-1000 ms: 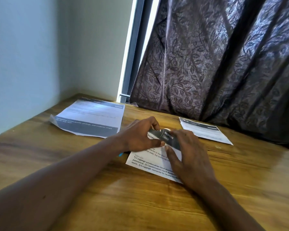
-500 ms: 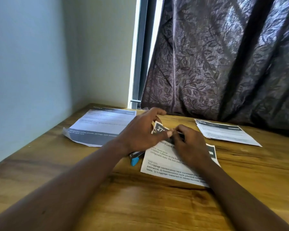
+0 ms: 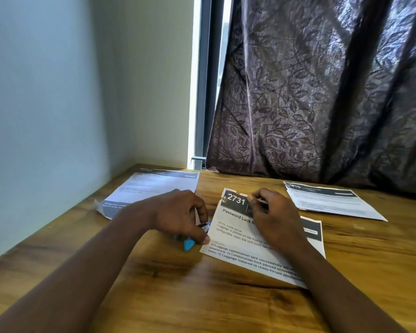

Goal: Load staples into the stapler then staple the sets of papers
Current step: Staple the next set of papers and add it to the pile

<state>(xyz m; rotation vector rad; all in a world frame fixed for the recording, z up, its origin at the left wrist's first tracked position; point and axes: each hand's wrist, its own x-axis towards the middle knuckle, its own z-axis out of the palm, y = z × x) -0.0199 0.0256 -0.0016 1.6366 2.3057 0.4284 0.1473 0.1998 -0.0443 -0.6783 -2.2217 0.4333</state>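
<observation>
Both hands at work
Left hand (image 3: 178, 217) grips the blue stapler (image 3: 187, 245); right hand (image 3: 275, 219) pinches the middle paper set (image 3: 228, 228) at its top edge, on the bench (image 3: 202, 304).

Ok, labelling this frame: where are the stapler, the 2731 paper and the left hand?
stapler (image 3: 188, 245), head view, its blue end
2731 paper (image 3: 235, 200), head view, dark header band
left hand (image 3: 178, 216), head view, back of hand

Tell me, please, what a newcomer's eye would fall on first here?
Two hands at centre: the right hand pinches the top edge of the paper set headed 2731, while the left hand grips a blue stapler beside that set's left edge. Behind, a dark leaf-patterned curtain fills the upper right.
</observation>
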